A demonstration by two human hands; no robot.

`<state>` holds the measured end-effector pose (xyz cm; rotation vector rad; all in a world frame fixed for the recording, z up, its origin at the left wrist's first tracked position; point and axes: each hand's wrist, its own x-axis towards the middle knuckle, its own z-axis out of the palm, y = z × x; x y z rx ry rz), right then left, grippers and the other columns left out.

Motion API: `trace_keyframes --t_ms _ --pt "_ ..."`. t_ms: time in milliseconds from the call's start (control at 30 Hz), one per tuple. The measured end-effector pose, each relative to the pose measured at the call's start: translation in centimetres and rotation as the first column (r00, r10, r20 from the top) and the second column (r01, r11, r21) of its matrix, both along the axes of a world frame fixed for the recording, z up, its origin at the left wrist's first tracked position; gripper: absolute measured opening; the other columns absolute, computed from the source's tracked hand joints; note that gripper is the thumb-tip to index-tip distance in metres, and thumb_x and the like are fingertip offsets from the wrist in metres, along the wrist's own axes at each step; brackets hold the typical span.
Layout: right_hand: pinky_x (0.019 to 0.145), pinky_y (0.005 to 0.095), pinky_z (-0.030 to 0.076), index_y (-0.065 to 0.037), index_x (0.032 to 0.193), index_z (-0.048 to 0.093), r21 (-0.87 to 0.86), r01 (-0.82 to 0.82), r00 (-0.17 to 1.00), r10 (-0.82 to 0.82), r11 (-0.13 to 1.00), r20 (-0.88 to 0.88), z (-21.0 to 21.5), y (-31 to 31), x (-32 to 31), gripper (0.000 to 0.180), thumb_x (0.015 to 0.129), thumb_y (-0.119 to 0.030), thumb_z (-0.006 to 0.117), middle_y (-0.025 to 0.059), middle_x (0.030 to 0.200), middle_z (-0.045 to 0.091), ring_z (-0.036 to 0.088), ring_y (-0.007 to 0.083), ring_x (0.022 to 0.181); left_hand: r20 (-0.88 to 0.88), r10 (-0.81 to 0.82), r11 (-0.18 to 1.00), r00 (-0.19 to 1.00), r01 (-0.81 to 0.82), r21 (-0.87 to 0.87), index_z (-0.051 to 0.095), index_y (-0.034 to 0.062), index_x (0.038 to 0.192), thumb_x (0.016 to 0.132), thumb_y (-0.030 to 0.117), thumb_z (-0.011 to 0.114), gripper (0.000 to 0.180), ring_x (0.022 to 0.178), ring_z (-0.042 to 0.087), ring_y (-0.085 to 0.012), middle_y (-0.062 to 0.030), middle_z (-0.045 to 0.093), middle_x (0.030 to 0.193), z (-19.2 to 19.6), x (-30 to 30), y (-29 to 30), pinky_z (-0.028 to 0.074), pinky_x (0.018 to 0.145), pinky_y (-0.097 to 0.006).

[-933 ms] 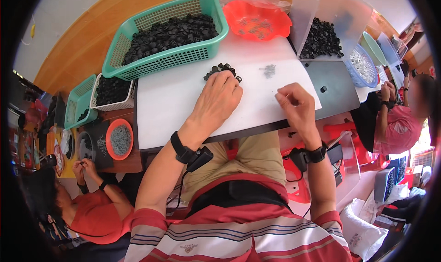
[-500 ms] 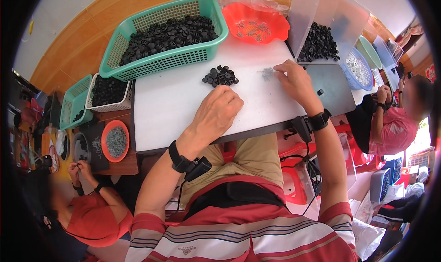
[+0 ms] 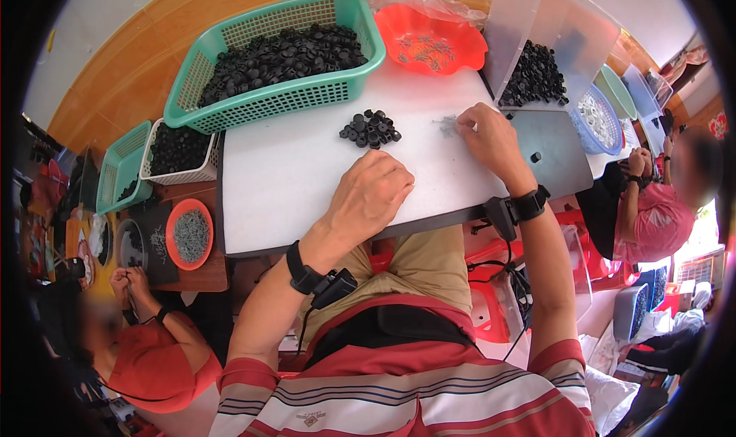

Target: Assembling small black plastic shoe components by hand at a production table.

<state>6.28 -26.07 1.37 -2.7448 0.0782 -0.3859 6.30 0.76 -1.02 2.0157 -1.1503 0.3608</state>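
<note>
My left hand (image 3: 369, 193) is closed, knuckles up, over the white work surface just on the near side of a small pile of black round plastic caps (image 3: 371, 130). Its fingers curl under, so whatever they hold is hidden. At the right edge of a little heap of small grey screws (image 3: 444, 125), my right hand (image 3: 491, 139) has its thumb and forefinger brought together. Anything pinched there is too small to make out.
Behind stand a green basket (image 3: 268, 100) of black caps, a red scalloped bowl (image 3: 471, 52) with some screws and a clear bin (image 3: 529, 23) of black parts. One loose black cap (image 3: 536, 158) lies on the grey plate (image 3: 563, 142). Co-workers sit at both sides.
My left hand has drawn back from the black caps, toward me and slightly right. My right hand stays at the screws with little movement.
</note>
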Motion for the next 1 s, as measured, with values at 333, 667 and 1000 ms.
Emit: trace_keyframes --t_ms 333,667,1000 --pt "0.078 0.0450 0.054 -0.004 0.092 0.071 -0.033 -0.051 0.995 0.054 0.998 0.084 -0.1 0.5 -0.9 0.011 0.087 -0.014 0.068 0.0137 0.097 0.072 0.068 0.0368 0.087 -0.048 -0.003 1.000 0.999 0.002 -0.018 0.073 0.0036 0.090 0.081 0.006 0.076 0.009 0.091 0.066 -0.0287 -0.0086 0.071 0.092 0.1 -0.2 0.0 0.055 0.081 -0.038" --pt "0.076 0.0350 0.055 -0.001 0.102 0.073 0.378 -0.096 0.975 0.012 0.921 0.220 -1.2 0.9 -3.0 0.013 0.090 -0.006 0.070 0.0142 0.095 0.075 0.072 0.0258 0.082 -0.348 0.017 0.990 0.937 -0.064 -0.124 0.075 0.0046 0.097 0.085 0.007 0.077 0.013 0.084 0.071 -0.0255 -0.0101 0.074 0.097 0.8 -0.6 0.0 0.056 0.075 -0.034" --pt "0.076 0.0307 0.055 0.002 0.101 0.070 0.554 -0.390 0.919 0.272 0.735 0.286 -0.5 6.3 -6.2 0.013 0.089 0.005 0.072 0.0106 0.096 0.071 0.068 0.0184 0.083 -0.528 -0.003 0.977 0.850 -0.110 -0.182 0.065 -0.0015 0.110 0.085 0.004 0.078 0.029 0.095 0.074 -0.0208 -0.0132 0.075 0.099 0.9 -0.9 -0.3 0.058 0.090 -0.033"
